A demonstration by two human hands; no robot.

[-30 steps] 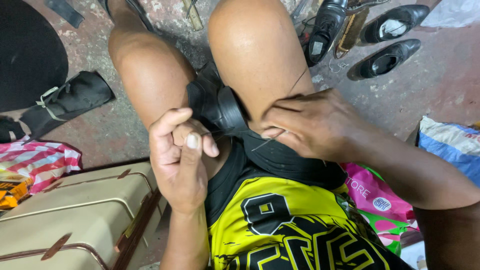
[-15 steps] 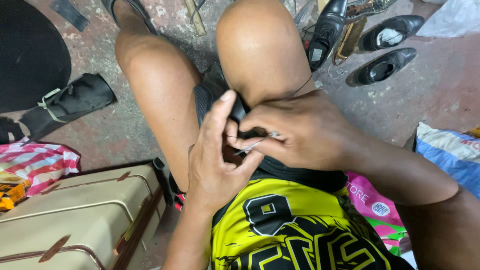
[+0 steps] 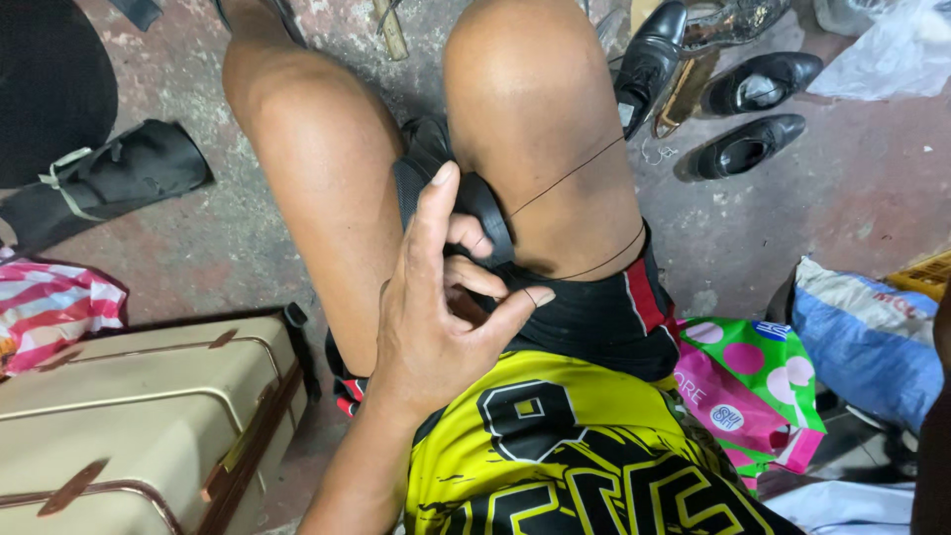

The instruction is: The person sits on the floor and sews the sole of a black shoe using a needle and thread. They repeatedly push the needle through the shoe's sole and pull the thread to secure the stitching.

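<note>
I sit with a black shoe (image 3: 428,149) wedged between my bare knees. My left hand (image 3: 436,317) rests on it, with the index finger stretched up along its black sole (image 3: 487,203), the other fingers curled against it and the thumb pressed near my shorts. A thin dark thread (image 3: 570,176) runs taut from the shoe across my right thigh, and a second strand (image 3: 604,263) crosses lower down. My right hand is out of frame; only a dark strip of arm (image 3: 933,396) shows at the right edge.
A beige suitcase (image 3: 129,416) lies at lower left, beside a red-and-white striped cloth (image 3: 50,307) and a black bag (image 3: 129,168). Several black dress shoes (image 3: 748,149) sit on the concrete floor at upper right. A pink-and-green plastic bag (image 3: 753,386) and a blue sack (image 3: 872,337) lie at right.
My right hand has pulled away to the right and left the frame, drawing the thread taut over my thigh. My left hand has stayed on the shoe with its index finger now extended.
</note>
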